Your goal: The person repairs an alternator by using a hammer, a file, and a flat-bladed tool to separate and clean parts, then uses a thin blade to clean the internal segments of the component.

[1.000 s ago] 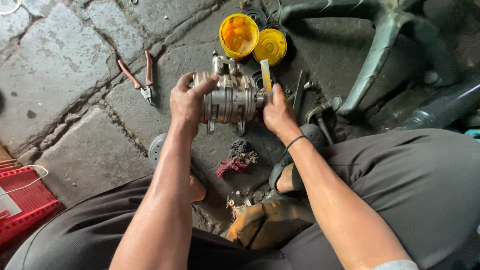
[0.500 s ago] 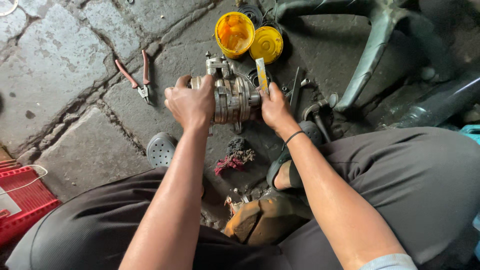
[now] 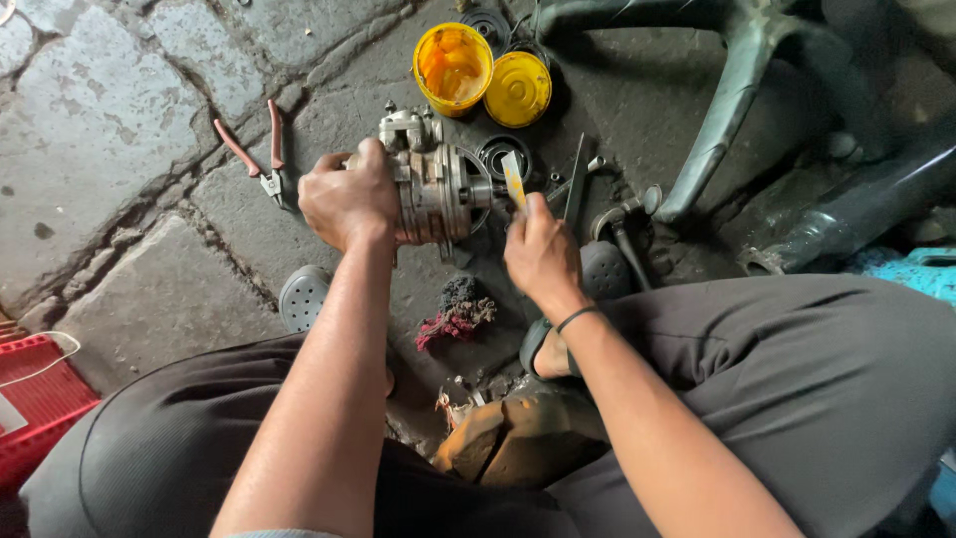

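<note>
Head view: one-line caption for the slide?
Left hand grips a metal compressor body on stone paving; right hand holds a small yellow-smeared tool beside it.

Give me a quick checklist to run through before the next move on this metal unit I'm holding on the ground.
1. Left hand steadying the metal unit: ok, it wraps the unit's near end.
2. Right hand has the tool: ok, it holds a small yellow-smeared blade pointed at the unit's right end.
3. Blade touching the unit: cannot tell, the tip is too small to judge.
4. Grease within reach: ok, the open yellow tub and its lid lie just beyond the unit.
5. Pliers to hand: ok, they lie on the stone left of the left hand.
6. Rag nearby: ok, it lies between the knees.
</note>
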